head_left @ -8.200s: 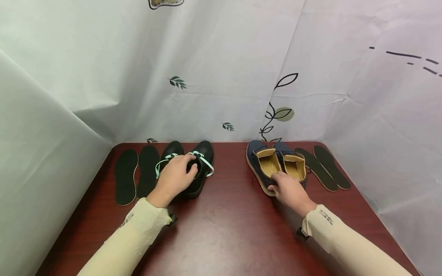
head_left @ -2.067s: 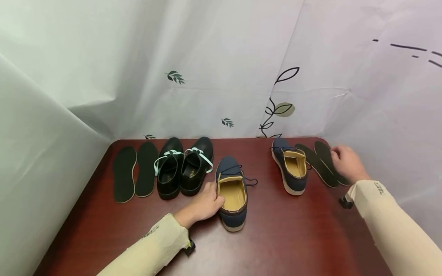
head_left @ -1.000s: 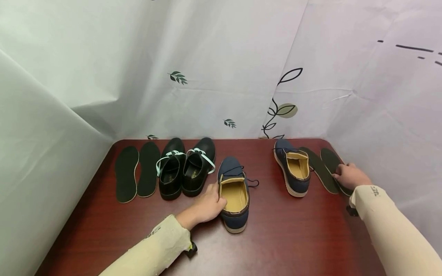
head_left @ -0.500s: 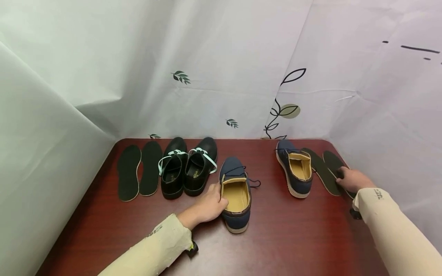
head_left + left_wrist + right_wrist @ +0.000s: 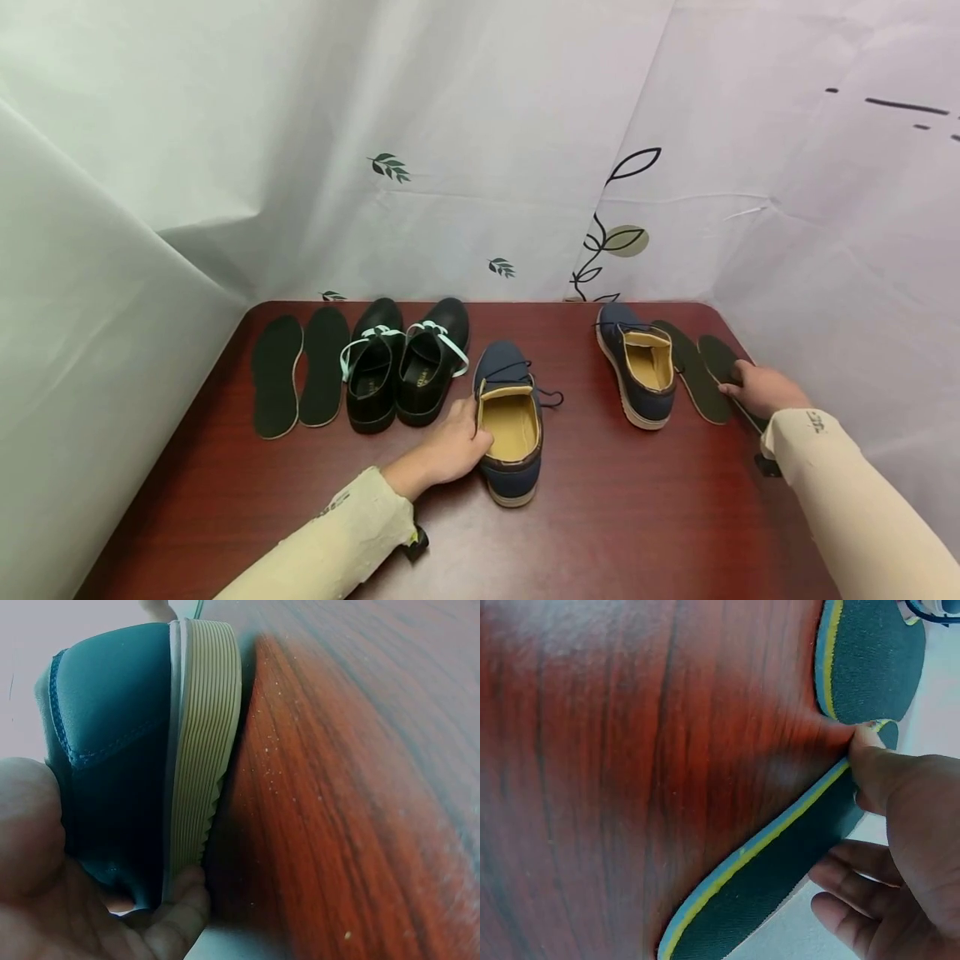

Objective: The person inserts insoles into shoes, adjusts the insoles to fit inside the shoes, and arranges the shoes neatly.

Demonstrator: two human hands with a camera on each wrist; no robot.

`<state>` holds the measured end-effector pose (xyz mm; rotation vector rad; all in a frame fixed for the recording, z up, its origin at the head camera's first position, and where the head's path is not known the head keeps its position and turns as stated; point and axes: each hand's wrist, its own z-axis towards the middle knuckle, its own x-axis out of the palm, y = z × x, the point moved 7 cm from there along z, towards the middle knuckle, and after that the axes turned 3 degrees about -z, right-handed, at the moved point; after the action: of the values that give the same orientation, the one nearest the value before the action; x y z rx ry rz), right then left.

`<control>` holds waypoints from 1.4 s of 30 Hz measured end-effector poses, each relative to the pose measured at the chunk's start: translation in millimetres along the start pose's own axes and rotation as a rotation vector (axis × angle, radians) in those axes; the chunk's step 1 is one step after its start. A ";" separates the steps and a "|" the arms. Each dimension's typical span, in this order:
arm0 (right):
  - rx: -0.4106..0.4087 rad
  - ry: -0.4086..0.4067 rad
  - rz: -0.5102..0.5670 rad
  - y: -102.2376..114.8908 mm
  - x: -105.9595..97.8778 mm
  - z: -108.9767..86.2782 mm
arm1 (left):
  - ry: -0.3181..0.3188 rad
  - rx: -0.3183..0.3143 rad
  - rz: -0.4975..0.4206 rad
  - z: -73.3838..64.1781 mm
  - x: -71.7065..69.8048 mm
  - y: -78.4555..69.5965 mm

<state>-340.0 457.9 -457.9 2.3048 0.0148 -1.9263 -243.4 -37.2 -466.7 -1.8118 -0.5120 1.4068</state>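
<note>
"Past the black shoes (image 5: 420, 367), what's the left hand (image 5: 450, 446) got?"
"A blue shoe (image 5: 512, 429), mid-bench (image 5: 615, 517), fingers gripping its side."
"And further right?"
"Beyond the other shoe (image 5: 637, 371), the right hand's (image 5: 763, 391) fingers pinch the outer insole (image 5: 717, 358) by the bench's edge."

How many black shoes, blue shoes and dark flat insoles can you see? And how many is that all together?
Black shoes: 2
Blue shoes: 2
Dark insoles: 4
Total: 8
</note>
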 end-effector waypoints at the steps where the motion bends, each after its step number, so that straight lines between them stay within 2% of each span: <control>1: -0.004 -0.001 -0.006 0.9 -0.1 -0.9 | 0.000 0.004 -0.003 -0.2 0.0 -0.4; 9: -0.006 -0.014 -0.054 3.7 1.9 -2.0 | 0.002 0.000 -0.004 -0.7 0.5 0.1; 17: -0.021 -0.015 -0.036 3.4 0.9 2.3 | 0.008 -0.017 -0.008 0.9 1.3 2.1; 20: -0.010 0.005 -0.033 4.4 1.7 3.6 | 0.007 -0.019 -0.010 0.8 1.3 3.0; 26: 0.064 0.050 0.003 -2.7 7.5 8.5 | 0.005 -0.008 -0.002 1.4 1.0 3.4; 33: 0.030 0.062 0.017 -1.9 5.2 9.2 | 0.008 -0.017 0.005 2.4 1.7 3.5; 42: 0.024 -0.019 0.013 5.9 -7.0 1.3 | 0.007 -0.020 0.018 3.1 1.8 4.6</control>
<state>-342.0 452.4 -450.7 2.2954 -0.0252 -1.9534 -246.4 -37.7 -471.6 -1.8408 -0.5087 1.4116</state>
